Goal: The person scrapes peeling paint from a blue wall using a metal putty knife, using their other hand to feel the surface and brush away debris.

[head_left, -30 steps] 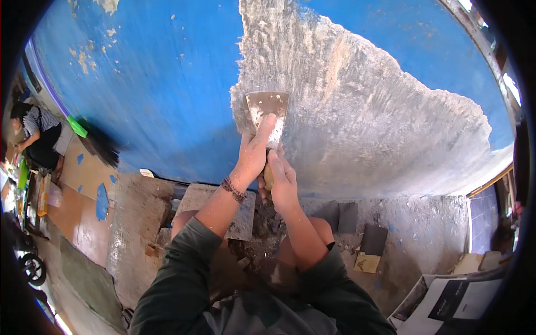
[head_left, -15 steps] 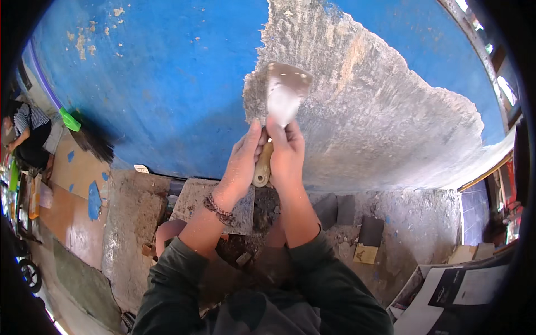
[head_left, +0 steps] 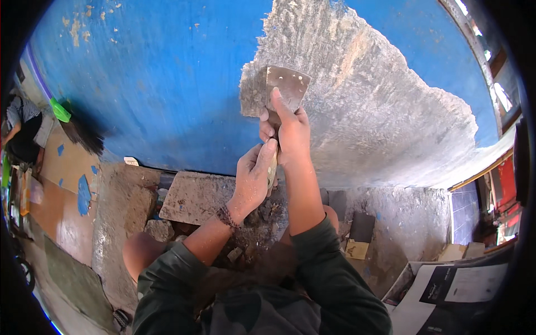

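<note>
A putty knife [head_left: 292,82] with a wide metal blade and a pale handle is in front of me, blade toward the wall. My left hand [head_left: 254,176] grips its handle from the left. Further up, my right hand [head_left: 292,131] is closed around the neck, its thumb lying on the blade. Light specks dot the metal near its far edge. Behind the blade is a bare grey plaster patch [head_left: 357,95] with a ragged border in the blue painted wall [head_left: 162,84]. Dust and specks cover both hands.
A broom [head_left: 61,110] with a green head leans at the left, near a person in a striped top [head_left: 25,125]. Below the wall lie a flat slab [head_left: 195,196], rubble [head_left: 160,229] and a dark block [head_left: 362,227]. A printed cardboard box [head_left: 452,290] stands lower right.
My right hand has slid up from the neck, bringing its thumb onto the blade. The handle has turned more edge-on within my left hand. My view has shifted slightly.
</note>
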A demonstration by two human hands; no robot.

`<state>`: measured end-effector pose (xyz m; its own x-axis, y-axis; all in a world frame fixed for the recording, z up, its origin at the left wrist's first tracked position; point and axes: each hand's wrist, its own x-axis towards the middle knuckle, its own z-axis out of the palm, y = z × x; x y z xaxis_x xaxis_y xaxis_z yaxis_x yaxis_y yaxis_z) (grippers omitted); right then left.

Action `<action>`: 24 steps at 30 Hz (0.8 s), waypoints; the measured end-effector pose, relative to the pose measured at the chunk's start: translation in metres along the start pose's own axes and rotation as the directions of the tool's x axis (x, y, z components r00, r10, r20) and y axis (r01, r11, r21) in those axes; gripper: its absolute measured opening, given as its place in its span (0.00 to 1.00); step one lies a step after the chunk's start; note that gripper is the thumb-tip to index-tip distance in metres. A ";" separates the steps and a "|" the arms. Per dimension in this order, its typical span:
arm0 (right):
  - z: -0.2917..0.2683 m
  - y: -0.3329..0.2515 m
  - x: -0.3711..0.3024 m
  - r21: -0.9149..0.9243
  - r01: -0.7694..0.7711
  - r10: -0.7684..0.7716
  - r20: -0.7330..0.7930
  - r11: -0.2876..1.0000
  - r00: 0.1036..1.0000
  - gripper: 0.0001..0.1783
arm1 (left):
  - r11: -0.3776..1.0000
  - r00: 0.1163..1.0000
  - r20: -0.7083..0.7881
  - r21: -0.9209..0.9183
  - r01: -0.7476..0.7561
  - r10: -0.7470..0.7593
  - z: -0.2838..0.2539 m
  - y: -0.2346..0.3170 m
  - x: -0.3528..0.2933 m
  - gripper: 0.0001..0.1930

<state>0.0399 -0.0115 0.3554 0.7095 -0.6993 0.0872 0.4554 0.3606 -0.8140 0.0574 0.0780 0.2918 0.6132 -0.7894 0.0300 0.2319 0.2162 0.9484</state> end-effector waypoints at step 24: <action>0.015 -0.023 0.004 -0.069 0.161 -0.159 0.034 0.985 0.987 0.09 | 0.999 0.982 0.181 0.011 0.049 -0.050 0.007 0.044 0.000 0.23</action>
<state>0.0400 -0.0136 0.3831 0.6458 -0.7264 0.2351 0.5257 0.1997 -0.8269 0.0627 0.0833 0.3355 0.4538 -0.8902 0.0395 0.2535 0.1715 0.9520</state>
